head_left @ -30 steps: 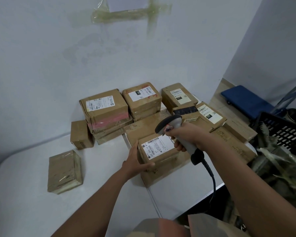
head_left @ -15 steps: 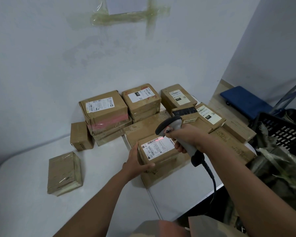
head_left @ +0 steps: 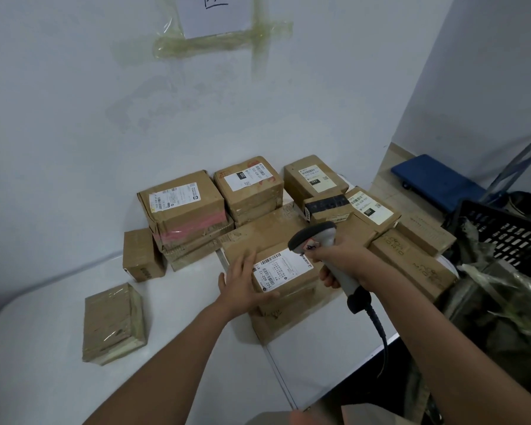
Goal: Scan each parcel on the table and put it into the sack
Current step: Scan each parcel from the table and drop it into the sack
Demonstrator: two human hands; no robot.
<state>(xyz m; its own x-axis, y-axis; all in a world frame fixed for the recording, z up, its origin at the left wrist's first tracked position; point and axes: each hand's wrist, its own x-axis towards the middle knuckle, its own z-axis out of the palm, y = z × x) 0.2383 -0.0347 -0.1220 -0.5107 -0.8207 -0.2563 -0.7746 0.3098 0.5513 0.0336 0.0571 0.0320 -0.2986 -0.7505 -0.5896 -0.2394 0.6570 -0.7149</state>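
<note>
A brown parcel with a white barcode label [head_left: 284, 271] lies on top of a flatter box [head_left: 288, 323] at the middle of the white table [head_left: 43, 348]. My left hand [head_left: 242, 283] lies against its left side, fingers straight and the thumb along its front edge. My right hand [head_left: 344, 259] grips a grey handheld scanner [head_left: 314, 237], whose head points down at the label's right end. The greenish see-through sack [head_left: 503, 305] hangs open at the right, beside the table.
Several more taped parcels stand behind: one with pink tape [head_left: 181, 207], two labelled ones [head_left: 247, 182] [head_left: 313, 176], and printed boxes [head_left: 411, 265] at right. A wrapped parcel [head_left: 112, 320] lies alone at left. A black crate [head_left: 509, 231] and blue trolley [head_left: 436, 182] sit beyond the sack.
The red scan line seen on the label half a second ago is gone. My left fingers have straightened along the parcel's side. The scanner has barely moved.
</note>
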